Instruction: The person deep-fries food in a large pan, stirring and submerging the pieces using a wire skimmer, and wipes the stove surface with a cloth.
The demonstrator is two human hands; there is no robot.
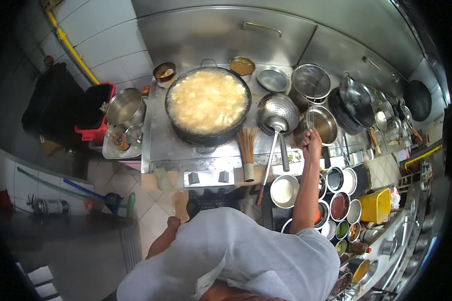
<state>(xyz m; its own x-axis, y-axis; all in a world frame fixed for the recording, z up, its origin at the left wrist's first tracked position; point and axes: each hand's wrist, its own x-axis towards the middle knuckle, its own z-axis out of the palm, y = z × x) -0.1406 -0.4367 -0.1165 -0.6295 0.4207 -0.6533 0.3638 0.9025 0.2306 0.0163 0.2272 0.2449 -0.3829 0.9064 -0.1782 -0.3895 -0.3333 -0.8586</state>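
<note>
My right hand [311, 143] reaches out over the stove's right side. Its fingers are closed on the thin handle of a round wire-mesh strainer [311, 81], which rests over a metal pot at the back. Just below the strainer is a steel pot [324, 125]. To the hand's left lie a perforated skimmer [277, 111] and a long-handled ladle [276, 123]. My left hand [173, 222] is low beside my body, near a tan piece of cloth or card; its fingers do not show clearly.
A large black wok [208, 136] of bubbling, foamy liquid stands on the stove. Beside it is a bamboo brush [247, 150]. Several seasoning bowls [339, 206] and a yellow bin [375, 206] are at right. A steel pot [125, 108] stands at left.
</note>
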